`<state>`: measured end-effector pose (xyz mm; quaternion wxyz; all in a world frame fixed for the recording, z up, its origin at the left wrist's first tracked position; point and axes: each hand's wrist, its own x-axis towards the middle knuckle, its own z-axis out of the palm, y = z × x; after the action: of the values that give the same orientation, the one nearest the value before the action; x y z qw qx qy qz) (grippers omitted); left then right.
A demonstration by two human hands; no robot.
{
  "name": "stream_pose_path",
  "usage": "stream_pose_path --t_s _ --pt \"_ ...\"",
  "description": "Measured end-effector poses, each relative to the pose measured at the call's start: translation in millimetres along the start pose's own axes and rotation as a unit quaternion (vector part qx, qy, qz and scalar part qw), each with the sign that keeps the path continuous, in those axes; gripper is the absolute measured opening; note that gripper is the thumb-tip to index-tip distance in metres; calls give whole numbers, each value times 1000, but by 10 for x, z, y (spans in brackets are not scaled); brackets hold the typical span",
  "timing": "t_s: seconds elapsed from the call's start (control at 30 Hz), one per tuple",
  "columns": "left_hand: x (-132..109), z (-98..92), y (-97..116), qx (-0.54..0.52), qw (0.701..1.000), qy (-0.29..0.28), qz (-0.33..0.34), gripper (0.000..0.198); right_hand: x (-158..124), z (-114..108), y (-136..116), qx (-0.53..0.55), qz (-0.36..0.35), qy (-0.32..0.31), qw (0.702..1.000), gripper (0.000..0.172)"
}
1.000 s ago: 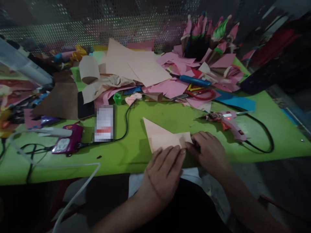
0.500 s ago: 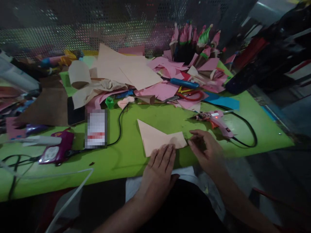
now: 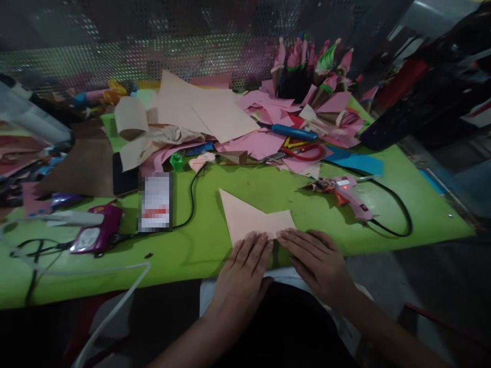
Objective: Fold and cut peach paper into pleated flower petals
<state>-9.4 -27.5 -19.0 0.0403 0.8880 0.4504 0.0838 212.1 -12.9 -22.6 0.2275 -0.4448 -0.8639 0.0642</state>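
A folded sheet of pale pink paper (image 3: 247, 214) lies on the green tabletop in front of me, its long point toward the upper left. My left hand (image 3: 245, 263) rests flat on its lower edge, fingers stretched out. Pressed on the lower right end of the paper is my right hand (image 3: 314, 255), its fingers extended side by side. The two sets of fingertips are close together, with a small gap between. Both hands cover part of the paper's near edge.
A pink glue gun (image 3: 349, 194) with a lit red light lies to the right, its black cord looping. Farther back are scissors (image 3: 303, 152), a blue-handled tool (image 3: 294, 132) and paper scraps (image 3: 264, 143). On the left are a blurred-out phone-like thing (image 3: 155, 202) and a purple device (image 3: 97, 230).
My right hand has moved left and come down flat on the paper's right end; before, it was beside it with curled fingers. My left hand stays on the paper. The view has shifted slightly.
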Motion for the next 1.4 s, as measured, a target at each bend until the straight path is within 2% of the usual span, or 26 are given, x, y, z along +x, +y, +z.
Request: stream_pose_path --t_s 0.27,0.47,0.57,0.67,0.73,0.83,0.9,0.97,1.03,1.1,1.13,1.2,1.3,1.4 --pt "-210 -128 -96 12 999 15 -26 54 -26 32 40 -5 -20 11 1000 44" --pt "-203 -172 -118 -6 999 16 -30 51 -17 50 58 -18 -38 29 999 42" --pt "-97 -142 -105 -4 999 23 -37 56 6 65 83 -14 -44 28 999 41" --pt "36 -66 -103 -1 1000 22 20 64 37 77 125 -12 -64 26 998 39" --pt "87 -13 -121 -5 999 32 34 65 43 61 162 -16 -79 22 996 40" --pt "74 50 -182 -4 998 45 35 63 49 -50 246 -35 -71 24 997 34" --pt "38 84 -243 0 997 61 43 64 105 -193 333 -60 -50 49 996 26" --pt "29 111 -312 -2 996 77 42 62 256 -370 455 -91 -34 79 992 22" --pt "73 118 -380 -17 995 97 34 51 529 -544 613 -127 -9 89 988 24" --pt "167 93 -438 -38 992 117 27 35 908 -669 801 -148 24 74 986 23" --pt "224 71 -464 -44 991 126 22 27 1121 -703 899 -151 46 43 986 25" --pt "336 29 -511 -41 990 134 13 22 1546 -708 1089 -178 121 -38 976 29" --pt "448 56 -575 -7 991 133 -4 36 2049 -601 1326 -203 170 -55 963 31" --pt "487 212 -629 13 989 148 -12 48 2312 -465 1483 -216 216 -77 949 28"
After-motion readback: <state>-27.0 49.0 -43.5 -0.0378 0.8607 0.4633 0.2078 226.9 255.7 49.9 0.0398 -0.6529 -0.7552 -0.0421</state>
